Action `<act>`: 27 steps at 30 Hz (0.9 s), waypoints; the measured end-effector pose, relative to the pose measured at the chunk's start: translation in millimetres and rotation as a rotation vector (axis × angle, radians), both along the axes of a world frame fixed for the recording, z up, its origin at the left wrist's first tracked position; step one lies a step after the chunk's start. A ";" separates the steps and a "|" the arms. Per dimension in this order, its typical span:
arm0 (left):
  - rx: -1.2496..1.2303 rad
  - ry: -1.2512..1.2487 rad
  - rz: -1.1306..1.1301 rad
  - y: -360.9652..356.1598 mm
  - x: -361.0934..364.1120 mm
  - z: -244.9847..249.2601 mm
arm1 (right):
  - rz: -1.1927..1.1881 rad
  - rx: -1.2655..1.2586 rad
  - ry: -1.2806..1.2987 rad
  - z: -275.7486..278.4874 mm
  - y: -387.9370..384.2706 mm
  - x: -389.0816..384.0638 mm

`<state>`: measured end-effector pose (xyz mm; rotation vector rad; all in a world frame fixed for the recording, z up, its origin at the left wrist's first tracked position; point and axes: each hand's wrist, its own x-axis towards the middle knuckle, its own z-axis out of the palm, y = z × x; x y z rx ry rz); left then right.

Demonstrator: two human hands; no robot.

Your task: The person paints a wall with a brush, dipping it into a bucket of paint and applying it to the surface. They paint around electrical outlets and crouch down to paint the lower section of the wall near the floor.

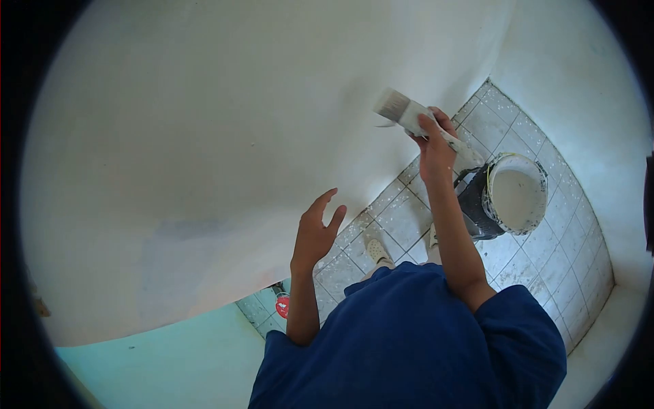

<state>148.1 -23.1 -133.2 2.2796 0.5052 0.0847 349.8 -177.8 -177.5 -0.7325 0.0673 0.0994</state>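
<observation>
My right hand [436, 140] is wrapped round a wide, paint-smeared paintbrush [415, 117], its pale bristles pointing up and left toward the wall [225, 116]. Below and right of that hand stands a dark bucket [473, 204] with a splattered rim, holding off-white paint [518, 198]. My left hand [317, 232] is raised in front of the wall with thumb and fingers apart, and nothing is in it. A greyish patch [180, 255] shows on the wall to the left of it.
White floor tiles [402, 218] are speckled with paint drops. My feet in pale clogs [377, 250] stand close to the wall's base. A red round object [282, 307] is by the left forearm. Another wall [579, 82] meets the corner at right.
</observation>
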 end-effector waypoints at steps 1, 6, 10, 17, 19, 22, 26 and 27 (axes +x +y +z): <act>0.009 -0.009 0.014 4.3 -3.9 0.2 | -0.010 0.015 -0.010 -0.6 11.7 -1.2; -0.040 0.041 0.027 20.5 -10.5 -0.9 | 0.000 0.032 0.027 -47.0 77.6 -9.6; -0.035 0.081 0.001 33.5 -8.2 -14.8 | -0.076 -0.236 0.265 -210.5 110.1 -17.3; -0.061 0.075 -0.018 38.1 -4.7 -33.0 | -0.122 -0.274 0.272 -194.7 97.2 -4.2; -0.057 0.065 -0.010 33.7 -3.9 -31.4 | -0.117 -0.145 0.164 -104.0 103.3 4.1; -0.074 0.042 0.040 27.6 -4.4 -24.8 | -0.107 -0.012 0.015 7.7 83.6 1.6; -0.058 0.017 0.093 29.3 -12.0 -23.2 | -0.182 -0.087 -0.046 -0.1 86.7 -8.0; -0.053 0.019 0.105 30.5 -14.2 -22.7 | -0.188 -0.196 -0.024 -46.6 97.7 -5.3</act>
